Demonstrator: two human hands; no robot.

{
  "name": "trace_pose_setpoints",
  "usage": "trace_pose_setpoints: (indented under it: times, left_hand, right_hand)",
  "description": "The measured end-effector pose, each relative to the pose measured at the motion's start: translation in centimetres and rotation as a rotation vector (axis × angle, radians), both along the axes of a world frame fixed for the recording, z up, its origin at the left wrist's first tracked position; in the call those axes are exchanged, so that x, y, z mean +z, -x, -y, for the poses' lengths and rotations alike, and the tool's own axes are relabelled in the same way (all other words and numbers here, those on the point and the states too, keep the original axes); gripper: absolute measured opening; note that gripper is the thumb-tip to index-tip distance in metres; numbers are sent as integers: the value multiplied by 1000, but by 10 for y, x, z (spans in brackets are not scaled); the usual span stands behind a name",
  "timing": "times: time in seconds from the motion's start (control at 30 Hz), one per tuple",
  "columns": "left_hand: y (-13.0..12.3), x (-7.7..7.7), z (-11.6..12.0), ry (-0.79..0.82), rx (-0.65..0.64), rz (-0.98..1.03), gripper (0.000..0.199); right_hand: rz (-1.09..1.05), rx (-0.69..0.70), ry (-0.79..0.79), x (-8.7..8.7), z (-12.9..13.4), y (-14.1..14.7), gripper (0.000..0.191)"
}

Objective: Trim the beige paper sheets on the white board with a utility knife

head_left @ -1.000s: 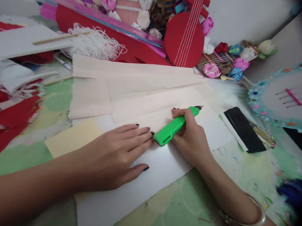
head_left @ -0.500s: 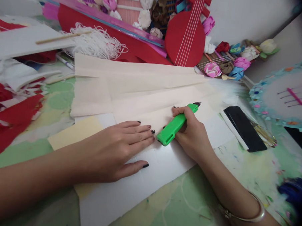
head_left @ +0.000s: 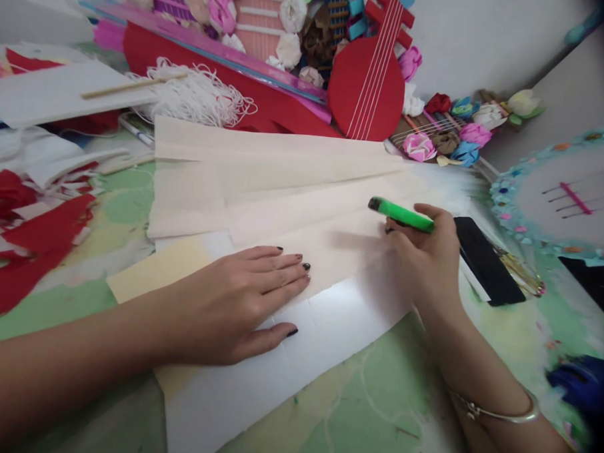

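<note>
A green patterned tabletop (head_left: pixel 343 422) runs beneath the work, with a pale wall (head_left: pixel 465 40) behind it. Along the back stand a red paper lute-shaped craft (head_left: pixel 365 89) with white strings and a row of paper flowers. A tangle of white string (head_left: pixel 197 95) lies to its left, near a white foam board (head_left: pixel 57 92) with a thin wooden stick (head_left: pixel 132 85) on top. Red paper scraps (head_left: pixel 41 248) lie at the far left; a black flat case (head_left: pixel 488 261) lies beyond the right wrist.

The left hand (head_left: pixel 243 301) lies palm down, its four fingers close together and straight, the thumb spread away from them. Those fingertips rest at the lower edge of the creased cream paper (head_left: pixel 278 185), while the thumb lies over the white sheet (head_left: pixel 275 372) that shows below it. A pale yellow sheet (head_left: pixel 155 267) reaches under that hand.

The right hand (head_left: pixel 430 265) has its fingers closed on a green utility knife (head_left: pixel 405 216), whose dark end sticks out leftward past the fingertips, above the cream paper; its other end disappears into the grip. The blade cannot be seen.
</note>
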State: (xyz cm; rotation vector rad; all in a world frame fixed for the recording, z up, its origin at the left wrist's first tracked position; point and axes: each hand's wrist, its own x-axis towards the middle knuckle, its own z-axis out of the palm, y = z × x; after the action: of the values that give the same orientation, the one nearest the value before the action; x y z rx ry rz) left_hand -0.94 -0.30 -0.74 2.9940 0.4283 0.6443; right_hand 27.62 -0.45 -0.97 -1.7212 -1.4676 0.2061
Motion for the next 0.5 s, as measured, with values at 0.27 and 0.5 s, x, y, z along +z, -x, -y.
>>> trace_pose_setpoints:
  times: [0.27, 0.5]
  left_hand:
    - [0, 1, 2, -15, 2, 22, 40]
    - [0, 0, 2, -31, 22, 65, 42]
  right_hand:
    - [181, 71, -66, 11, 14, 16, 23]
    - [475, 492, 190, 3, 19, 53, 57]
